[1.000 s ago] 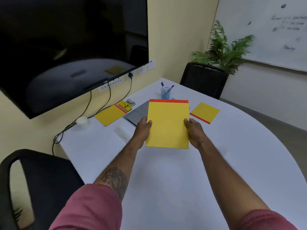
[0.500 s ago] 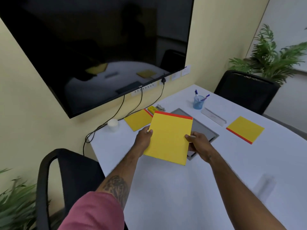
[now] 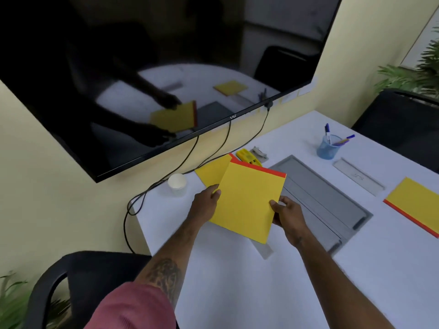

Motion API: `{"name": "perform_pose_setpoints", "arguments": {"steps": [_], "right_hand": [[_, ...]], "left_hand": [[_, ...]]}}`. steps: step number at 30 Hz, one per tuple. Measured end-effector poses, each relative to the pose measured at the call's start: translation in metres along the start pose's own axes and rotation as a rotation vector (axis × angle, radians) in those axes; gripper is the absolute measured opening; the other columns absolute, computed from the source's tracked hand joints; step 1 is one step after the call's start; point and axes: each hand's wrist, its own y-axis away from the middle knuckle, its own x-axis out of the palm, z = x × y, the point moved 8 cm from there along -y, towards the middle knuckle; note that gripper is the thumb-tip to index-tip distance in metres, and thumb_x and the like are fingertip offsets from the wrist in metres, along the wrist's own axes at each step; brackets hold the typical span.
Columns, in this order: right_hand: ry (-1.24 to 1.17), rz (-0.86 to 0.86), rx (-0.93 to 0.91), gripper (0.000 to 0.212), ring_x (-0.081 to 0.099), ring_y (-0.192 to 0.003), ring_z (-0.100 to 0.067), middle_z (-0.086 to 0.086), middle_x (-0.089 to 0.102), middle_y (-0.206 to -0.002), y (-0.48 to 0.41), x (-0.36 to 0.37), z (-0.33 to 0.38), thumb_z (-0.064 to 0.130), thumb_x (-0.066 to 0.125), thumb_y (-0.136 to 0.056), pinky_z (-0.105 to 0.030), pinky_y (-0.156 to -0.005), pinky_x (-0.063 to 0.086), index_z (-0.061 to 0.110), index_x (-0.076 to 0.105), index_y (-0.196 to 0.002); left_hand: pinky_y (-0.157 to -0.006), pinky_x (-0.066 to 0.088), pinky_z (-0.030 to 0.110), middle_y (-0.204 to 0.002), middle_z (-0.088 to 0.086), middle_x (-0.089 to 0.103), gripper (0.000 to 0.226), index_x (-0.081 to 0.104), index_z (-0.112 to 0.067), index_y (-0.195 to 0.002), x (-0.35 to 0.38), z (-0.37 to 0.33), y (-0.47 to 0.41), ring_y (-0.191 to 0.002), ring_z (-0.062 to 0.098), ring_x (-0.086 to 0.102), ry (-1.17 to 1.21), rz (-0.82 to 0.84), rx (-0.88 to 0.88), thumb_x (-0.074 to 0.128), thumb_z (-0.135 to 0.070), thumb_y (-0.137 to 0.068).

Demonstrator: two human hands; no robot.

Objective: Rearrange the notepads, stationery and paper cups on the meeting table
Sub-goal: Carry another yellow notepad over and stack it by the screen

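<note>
I hold a yellow notepad [image 3: 249,200] with a red top strip above the white meeting table [image 3: 237,281]. My left hand [image 3: 205,205] grips its left edge and my right hand [image 3: 287,214] grips its right edge. A second yellow notepad [image 3: 211,170] lies flat just beyond it, partly covered. A third notepad [image 3: 418,205] lies at the right. A white paper cup [image 3: 177,182] stands near the table's left corner. A blue pen holder [image 3: 329,146] with pens stands further back.
A grey cable hatch [image 3: 316,195] is set into the table centre. A yellow stapler-like item [image 3: 248,156] and a metal clip [image 3: 260,153] lie by the wall. Cables [image 3: 166,176] hang from the wall screen [image 3: 142,67]. Black chairs stand at the lower left [image 3: 78,281] and far right [image 3: 399,119].
The held notepad has moved left towards the wall side and tilted, and now overlaps the notepad lying by the cables. The view has turned left and drawn closer to the table.
</note>
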Motion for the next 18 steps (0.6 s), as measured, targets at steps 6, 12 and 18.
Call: {"name": "perform_pose_setpoints", "arguments": {"steps": [6,12,18], "right_hand": [[-0.044,-0.183,-0.002,0.019,0.068,-0.091,-0.028,-0.010,0.068,-0.109,-0.047,0.017,-0.007,0.012,0.054,-0.099,-0.037,-0.068,0.056,0.010,0.059,-0.117],[-0.102,-0.275,0.051,0.020,0.066,-0.095,-0.032,-0.011,0.067,-0.109,-0.093,0.044,-0.029,0.012,0.052,-0.100,-0.036,-0.066,0.057,0.005,0.059,-0.117],[-0.170,-0.276,0.120,0.013,0.064,-0.097,-0.034,-0.017,0.065,-0.103,-0.139,0.080,-0.050,0.008,0.051,-0.100,-0.048,-0.079,0.058,0.002,0.062,-0.102]], "left_hand": [[-0.097,0.044,0.043,-0.137,0.008,0.053,0.041,0.043,-0.017,-0.142,0.011,0.078,-0.029,-0.126,0.027,0.048,-0.280,-0.079,-0.050,0.032,-0.031,-0.105],[-0.112,0.033,0.047,-0.157,0.018,0.029,0.057,0.032,-0.006,-0.150,0.048,0.129,-0.056,-0.146,0.032,0.026,-0.596,-0.037,0.047,0.039,-0.036,-0.103],[-0.110,0.030,0.056,-0.156,0.017,0.031,0.072,0.036,-0.010,-0.150,0.069,0.157,-0.057,-0.145,0.031,0.031,-0.680,-0.098,0.050,0.020,-0.056,-0.097]]}}
